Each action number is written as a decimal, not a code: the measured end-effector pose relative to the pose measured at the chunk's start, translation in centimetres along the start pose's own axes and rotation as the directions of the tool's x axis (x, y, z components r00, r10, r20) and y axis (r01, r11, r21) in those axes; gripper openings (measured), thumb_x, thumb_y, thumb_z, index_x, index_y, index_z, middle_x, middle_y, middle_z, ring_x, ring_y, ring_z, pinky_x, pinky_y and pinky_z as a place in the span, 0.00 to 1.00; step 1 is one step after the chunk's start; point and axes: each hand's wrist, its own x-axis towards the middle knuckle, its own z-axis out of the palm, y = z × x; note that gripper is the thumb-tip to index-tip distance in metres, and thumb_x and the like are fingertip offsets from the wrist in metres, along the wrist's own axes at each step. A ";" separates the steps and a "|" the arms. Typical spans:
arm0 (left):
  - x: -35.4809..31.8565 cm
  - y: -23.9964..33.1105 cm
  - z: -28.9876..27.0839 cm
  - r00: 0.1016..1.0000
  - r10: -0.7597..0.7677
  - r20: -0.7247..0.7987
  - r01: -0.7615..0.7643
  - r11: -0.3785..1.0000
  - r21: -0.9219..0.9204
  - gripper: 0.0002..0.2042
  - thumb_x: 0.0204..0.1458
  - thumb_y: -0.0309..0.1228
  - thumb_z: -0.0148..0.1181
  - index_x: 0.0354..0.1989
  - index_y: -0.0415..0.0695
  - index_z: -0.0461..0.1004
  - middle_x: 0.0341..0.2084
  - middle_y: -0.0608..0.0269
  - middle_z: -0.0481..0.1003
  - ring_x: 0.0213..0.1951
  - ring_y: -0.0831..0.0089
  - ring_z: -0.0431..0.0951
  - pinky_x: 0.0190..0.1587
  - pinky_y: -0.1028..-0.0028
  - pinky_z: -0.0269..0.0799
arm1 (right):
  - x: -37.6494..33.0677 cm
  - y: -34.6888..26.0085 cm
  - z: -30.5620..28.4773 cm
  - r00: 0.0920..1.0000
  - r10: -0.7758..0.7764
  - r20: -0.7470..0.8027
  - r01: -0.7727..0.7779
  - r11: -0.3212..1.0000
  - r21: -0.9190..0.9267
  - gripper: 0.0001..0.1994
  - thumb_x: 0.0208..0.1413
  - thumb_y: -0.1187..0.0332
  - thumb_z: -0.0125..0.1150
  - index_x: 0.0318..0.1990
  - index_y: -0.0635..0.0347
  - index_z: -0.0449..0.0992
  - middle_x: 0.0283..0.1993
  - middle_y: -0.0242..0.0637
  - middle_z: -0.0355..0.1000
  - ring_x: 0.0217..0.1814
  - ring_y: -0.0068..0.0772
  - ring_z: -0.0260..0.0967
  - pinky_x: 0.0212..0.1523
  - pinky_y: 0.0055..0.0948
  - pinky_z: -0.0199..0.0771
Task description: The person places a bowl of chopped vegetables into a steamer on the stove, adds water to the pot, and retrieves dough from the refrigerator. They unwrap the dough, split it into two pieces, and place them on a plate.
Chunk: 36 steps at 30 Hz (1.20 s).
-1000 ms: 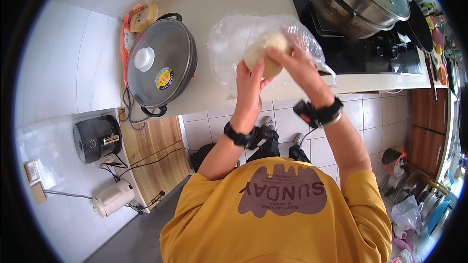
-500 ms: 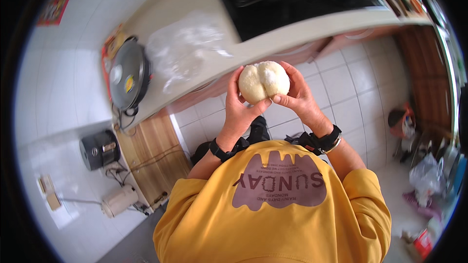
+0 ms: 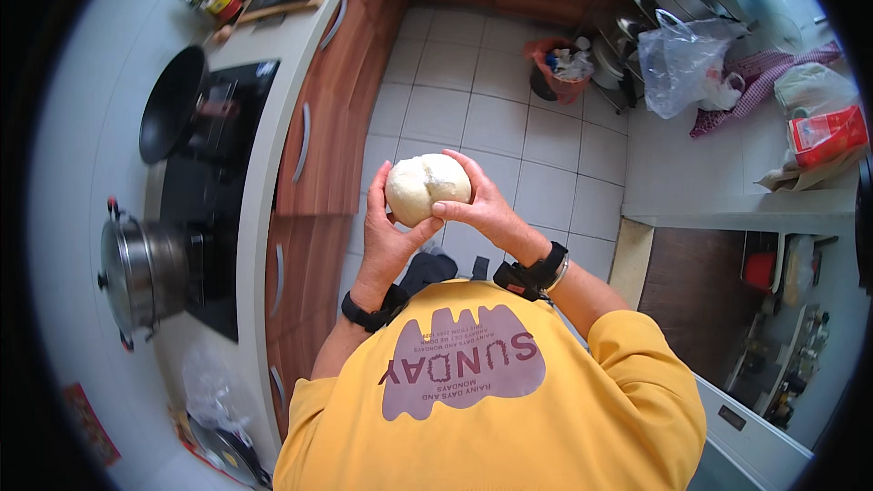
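Both hands cup one round pale dough ball [image 3: 427, 188]: my left hand [image 3: 389, 238] cradles beneath, my right hand [image 3: 482, 205] pinches its top, wrists raised chest-high.

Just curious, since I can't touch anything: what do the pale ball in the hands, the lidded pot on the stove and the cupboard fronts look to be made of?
The pale ball, held between left hand and right hand, looks like soft dough: matte, creased, dented under the fingers. The lidded pot seems polished steel, given its silvery glare. The cupboard fronts look like brown wood or wood-look laminate; I cannot tell which.
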 end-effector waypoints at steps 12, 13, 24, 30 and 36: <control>30.9 0.2 8.7 0.974 0.052 0.223 -0.075 0.993 0.094 0.44 0.38 0.40 0.73 0.63 0.45 0.53 0.56 0.52 0.62 0.55 0.62 0.69 0.51 0.68 0.73 | 19.4 -7.9 -16.6 0.937 -0.031 -0.348 0.045 0.998 0.034 0.47 0.45 0.58 0.72 0.66 0.65 0.47 0.60 0.46 0.58 0.62 0.37 0.59 0.59 0.31 0.65; 33.6 0.6 9.3 0.970 0.077 0.229 -0.104 0.988 0.110 0.43 0.39 0.40 0.73 0.63 0.45 0.53 0.56 0.52 0.63 0.55 0.62 0.69 0.51 0.68 0.73 | 21.3 -9.1 -18.0 0.928 -0.042 -0.370 0.054 0.998 0.022 0.47 0.45 0.58 0.72 0.66 0.65 0.47 0.60 0.46 0.59 0.62 0.37 0.60 0.59 0.31 0.66; 61.6 4.1 18.4 0.932 0.295 0.209 -0.346 0.896 0.277 0.45 0.36 0.48 0.73 0.61 0.52 0.52 0.55 0.55 0.61 0.55 0.61 0.67 0.50 0.70 0.74 | 42.3 -21.6 -34.8 0.906 -0.245 -0.345 0.168 0.957 -0.236 0.48 0.38 0.50 0.74 0.63 0.57 0.52 0.58 0.45 0.61 0.61 0.41 0.62 0.57 0.35 0.70; 76.9 7.1 21.8 0.920 0.355 0.169 -0.390 0.874 0.289 0.42 0.37 0.45 0.73 0.60 0.50 0.54 0.53 0.55 0.64 0.53 0.61 0.69 0.50 0.68 0.73 | 54.9 -29.0 -44.2 0.931 -0.235 -0.278 0.178 0.961 -0.214 0.44 0.38 0.52 0.74 0.61 0.58 0.56 0.55 0.43 0.63 0.58 0.38 0.64 0.56 0.33 0.71; 91.6 7.3 23.0 0.941 0.321 0.112 -0.337 0.924 0.182 0.40 0.36 0.40 0.72 0.58 0.43 0.57 0.48 0.52 0.69 0.49 0.62 0.73 0.49 0.69 0.72 | 67.3 -33.9 -50.8 0.930 -0.267 -0.253 0.210 0.950 -0.229 0.38 0.40 0.62 0.71 0.59 0.62 0.60 0.51 0.41 0.67 0.53 0.30 0.66 0.52 0.28 0.71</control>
